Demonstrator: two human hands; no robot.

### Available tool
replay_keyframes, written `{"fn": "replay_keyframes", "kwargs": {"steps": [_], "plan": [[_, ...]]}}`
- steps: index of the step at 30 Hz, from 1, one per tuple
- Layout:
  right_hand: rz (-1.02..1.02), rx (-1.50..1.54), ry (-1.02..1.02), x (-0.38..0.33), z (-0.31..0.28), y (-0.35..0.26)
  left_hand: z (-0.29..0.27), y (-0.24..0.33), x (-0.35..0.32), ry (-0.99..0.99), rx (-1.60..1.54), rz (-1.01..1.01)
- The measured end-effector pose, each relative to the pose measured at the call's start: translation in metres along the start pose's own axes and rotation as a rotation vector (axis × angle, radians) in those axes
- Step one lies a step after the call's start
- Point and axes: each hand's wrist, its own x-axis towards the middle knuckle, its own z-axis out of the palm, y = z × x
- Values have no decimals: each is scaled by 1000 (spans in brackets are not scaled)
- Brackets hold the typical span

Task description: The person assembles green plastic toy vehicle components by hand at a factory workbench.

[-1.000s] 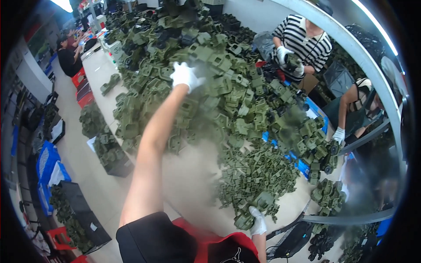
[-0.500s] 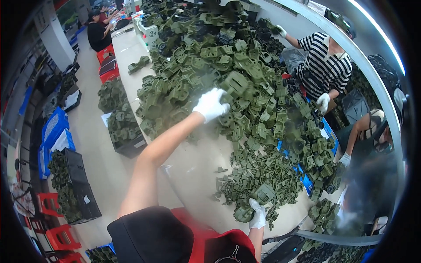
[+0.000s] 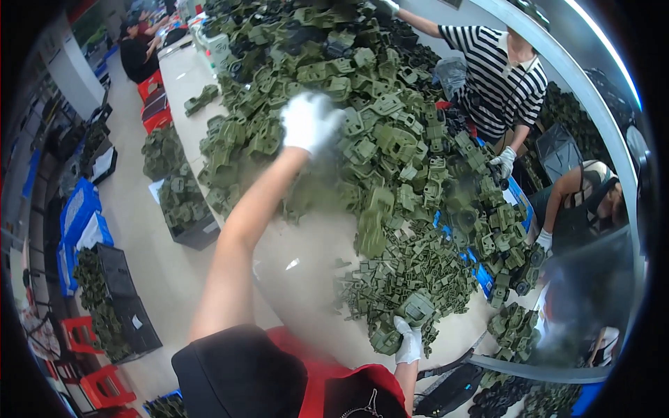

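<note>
A large heap of olive-green moulded plastic parts [image 3: 390, 139], shaped like toy vehicle bodies, covers the far part of the table. Over its near left side is my left hand [image 3: 310, 124] in a white glove, arm outstretched; motion smears its fingers, so I cannot tell if it holds anything. My right hand [image 3: 408, 341], also gloved, is low and close to me, its fingers closed at a green plastic part [image 3: 385, 339]. Another boxy green part [image 3: 418, 308] lies against its fingertips. Beyond it spreads a pile of small green pieces [image 3: 390, 279], with a long, slightly blurred green part [image 3: 375, 221] at its far edge.
Across the table a person in a striped top [image 3: 495, 76] reaches into the heap; another person [image 3: 575, 202] sits nearer on the right. A curved metal frame [image 3: 592, 118] arches over the right side. Filled black crates [image 3: 198, 230], red stools [image 3: 104, 385] and blue bins [image 3: 83, 216] stand left.
My left hand has moved left and farther over the heap. A long green part now lies nearer, beside the small pieces. My right hand stays put. The striped-top person's arm reaches farther away.
</note>
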Motion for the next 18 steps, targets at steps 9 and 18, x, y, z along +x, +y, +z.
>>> {"fn": "replay_keyframes", "kwargs": {"steps": [9,18], "plan": [[-156,-222,243,26,-14,1,20,21,-32,-298,-179,103],[-66,-468,136,-3,27,-10,-243,161,-158,-916,-1914,-737]]}}
